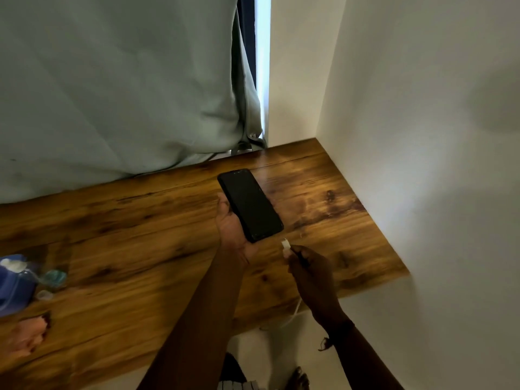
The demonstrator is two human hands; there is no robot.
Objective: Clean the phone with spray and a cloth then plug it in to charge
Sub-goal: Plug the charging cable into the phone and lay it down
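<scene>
The phone [250, 205] sits a little right of the frame's centre, screen up and dark, held above the wooden bench [140, 235] with its lower end pointing toward the lower right. The left grip [231, 230], a bare hand, cradles it from beneath, the thumb along the left edge; the fingers on the far side are hidden under the body. Just below and right of the phone's lower end, the right grip [309, 271] pinches the white plug [286, 244] of a charging cable [295, 311], the plug tip close to the phone but apart from it. The cable trails down past the bench edge toward the floor. I judge the phone to be light, stiff and slick, with glass that would not take a drop well, so holding it by its long edges, as now, looks the safest way and leaves the port end free. The plug looks small and rigid and the cable limp, so it wants a hold close behind the tip to steer it in. At the left edge of the frame lie a blurred blue spray bottle [14, 280] and, lower, a pink cloth [28, 333], both well apart from the phone. A grey-green curtain [112, 80] fills the upper left and a white wall [422, 136] the right. No brand, label or writing can be read anywhere.
</scene>
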